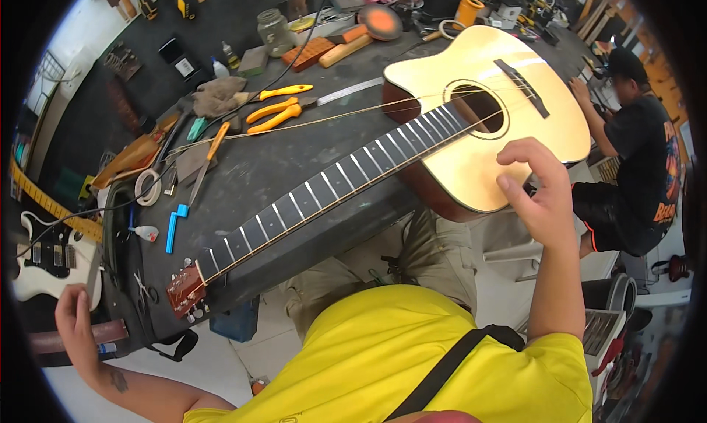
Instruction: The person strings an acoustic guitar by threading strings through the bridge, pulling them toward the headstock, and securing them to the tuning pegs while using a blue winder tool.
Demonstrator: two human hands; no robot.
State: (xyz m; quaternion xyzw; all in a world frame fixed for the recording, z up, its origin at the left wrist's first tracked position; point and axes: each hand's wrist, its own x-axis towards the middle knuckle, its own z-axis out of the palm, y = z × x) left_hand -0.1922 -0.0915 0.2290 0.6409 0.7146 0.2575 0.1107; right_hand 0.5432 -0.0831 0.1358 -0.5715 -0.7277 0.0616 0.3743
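An acoustic guitar with a pale top [545,139] lies across the bench, its dark fretboard [346,176] pointing lower left to the brown headstock [183,290]. Some strings stretch loosely away from the neck over the bench. My right hand [534,183] hovers over or rests on the guitar's top below the soundhole, fingers curved, thumb apart, holding nothing. At far left, my left hand [77,320] has curled fingers around the lower end of a grey metal strip [96,264], beside a white electric guitar [37,275]. Scissors [145,290] lie near the headstock.
Orange-handled pliers [272,113], a blue string winder [174,224], tape rolls [147,187], a glass jar [274,32] and other tools crowd the dark bench [258,187]. A co-worker [637,165] in a black shirt sits at the right. A bin [615,301] stands lower right.
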